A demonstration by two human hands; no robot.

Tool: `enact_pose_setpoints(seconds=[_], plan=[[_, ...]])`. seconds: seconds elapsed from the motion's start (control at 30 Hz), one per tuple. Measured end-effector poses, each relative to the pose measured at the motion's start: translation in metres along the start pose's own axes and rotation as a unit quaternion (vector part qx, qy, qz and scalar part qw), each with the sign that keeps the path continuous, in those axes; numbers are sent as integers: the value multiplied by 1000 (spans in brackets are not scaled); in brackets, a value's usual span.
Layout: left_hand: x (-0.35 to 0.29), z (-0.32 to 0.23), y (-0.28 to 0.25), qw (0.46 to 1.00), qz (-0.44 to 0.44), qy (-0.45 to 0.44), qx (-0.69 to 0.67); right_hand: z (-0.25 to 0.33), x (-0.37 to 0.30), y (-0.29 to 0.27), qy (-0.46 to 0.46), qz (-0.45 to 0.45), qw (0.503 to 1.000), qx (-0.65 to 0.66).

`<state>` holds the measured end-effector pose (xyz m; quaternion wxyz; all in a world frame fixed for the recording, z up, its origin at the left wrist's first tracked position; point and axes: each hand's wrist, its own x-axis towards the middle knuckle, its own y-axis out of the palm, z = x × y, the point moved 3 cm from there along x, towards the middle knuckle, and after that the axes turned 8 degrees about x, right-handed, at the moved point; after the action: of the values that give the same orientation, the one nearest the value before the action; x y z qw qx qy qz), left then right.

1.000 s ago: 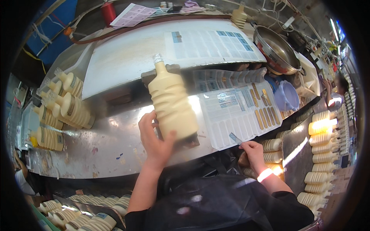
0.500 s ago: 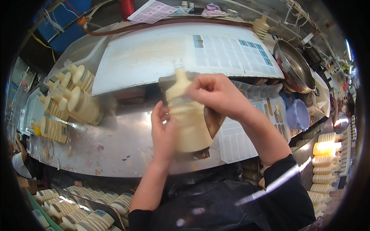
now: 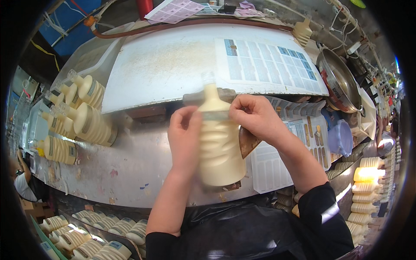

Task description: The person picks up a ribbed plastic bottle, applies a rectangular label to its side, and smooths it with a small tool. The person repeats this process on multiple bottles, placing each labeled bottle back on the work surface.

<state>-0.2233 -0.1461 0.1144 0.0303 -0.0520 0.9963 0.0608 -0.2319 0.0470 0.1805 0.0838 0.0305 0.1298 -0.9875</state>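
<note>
A cream-coloured bottle [image 3: 221, 160] with a rippled body and clear neck lies in front of me, its neck pointing away, on a dark wooden rest [image 3: 190, 99]. A narrow grey-green label strip [image 3: 215, 115] spans its shoulder. My left hand [image 3: 184, 136] pinches at the strip's left end, fingers curled. At the right end, my right hand [image 3: 258, 119] has thumb and forefinger closed on the strip. A brown pointed piece [image 3: 248, 142] sticks out beside the bottle, below my right hand. The bottle's underside is hidden.
Several similar bottles [image 3: 89, 125] stand at the left of the metal table [image 3: 143, 173]. A white board [image 3: 164, 65] carries a label sheet [image 3: 268, 63]. At the right are a metal pan [image 3: 340, 80], a purple basin [image 3: 340, 138] and a printed sheet [image 3: 271, 169]. More bottles [image 3: 106, 223] fill crates below.
My left hand has risen to the strip's left end and closed its fingers. My right hand has shifted rightward along the shoulder, and the strip now shows across it.
</note>
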Motion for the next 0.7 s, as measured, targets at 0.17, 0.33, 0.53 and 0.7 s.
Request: enact_pose_setpoints(seconds=[0.17,0.33,0.53,0.7], plan=[[-3,1,-2,998,4,-21,-59,-4,3,-2,5,-1,1000,0],[-7,-3,2,996,-12,-40,-82,-10,4,-3,6,-6,1000,9],[-6,3,0,991,-3,-53,-126,-11,4,-2,28,-2,999,32],[-5,8,-3,992,-11,-53,-117,-21,7,-4,26,-1,998,49]])
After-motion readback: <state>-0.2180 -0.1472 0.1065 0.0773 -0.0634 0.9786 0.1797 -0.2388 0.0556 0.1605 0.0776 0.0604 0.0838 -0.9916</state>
